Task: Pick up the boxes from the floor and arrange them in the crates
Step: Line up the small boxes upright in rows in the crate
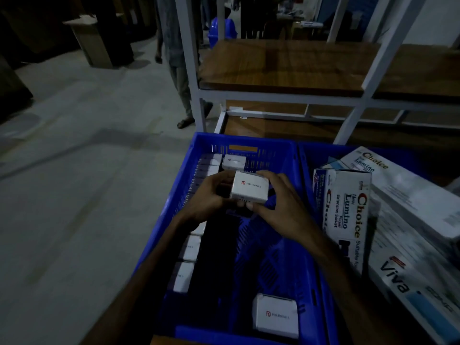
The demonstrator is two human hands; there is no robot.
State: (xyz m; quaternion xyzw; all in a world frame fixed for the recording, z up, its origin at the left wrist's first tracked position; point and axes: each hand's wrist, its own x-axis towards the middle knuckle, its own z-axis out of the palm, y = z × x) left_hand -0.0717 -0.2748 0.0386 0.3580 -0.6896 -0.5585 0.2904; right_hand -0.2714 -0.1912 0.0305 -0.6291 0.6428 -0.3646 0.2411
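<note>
A small white Portronics box [249, 187] is held above a blue plastic crate [245, 139]. My left hand [211, 197] grips its left side, and my right hand [278, 199] grips its right side with thumb below and fingers over the top. Inside the crate, several white boxes stand in a row [190, 247] along the left wall. One more white box [234, 162] lies at the far end, and another [275, 316] lies near the front. A second blue crate [307, 165] to the right holds large white Choice boxes [346, 217].
A white metal rack with wooden shelves [286, 68] stands just behind the crates. Grey concrete floor [74, 183] stretches to the left. A person's legs [184, 95] stand beside the rack's post. A blue bin [221, 28] sits far back.
</note>
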